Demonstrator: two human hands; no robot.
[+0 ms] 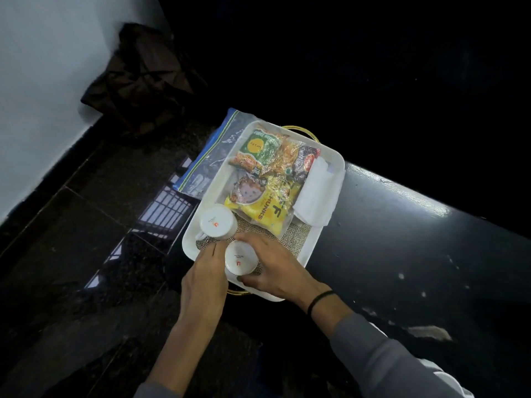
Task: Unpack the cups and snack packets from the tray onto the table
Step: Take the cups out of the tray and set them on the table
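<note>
Dark counter (pixel 402 225) carries my white tray (pixel 330 173); both grips, left hand (pixel 205 271) and right hand (pixel 275 268), clasp an upturned cup (pixel 240 258), snack packets (pixel 267 179) beyond them.

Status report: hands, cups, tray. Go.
Left hand and right hand both clasp the near upturned white cup. Second white cup and snack packets remain in white plastic tray. Nothing obstructing.

A smooth white plastic tray (pixel 330 242) is lined with coarse burlap-like cloth (pixel 296 235). Glossy, crinkled snack packets (pixel 267 208) are seen beside glazed white cups (pixel 217 222). The dark table (pixel 416 225) and speckled stone floor (pixel 86 239) appear polished and reflective.
</note>
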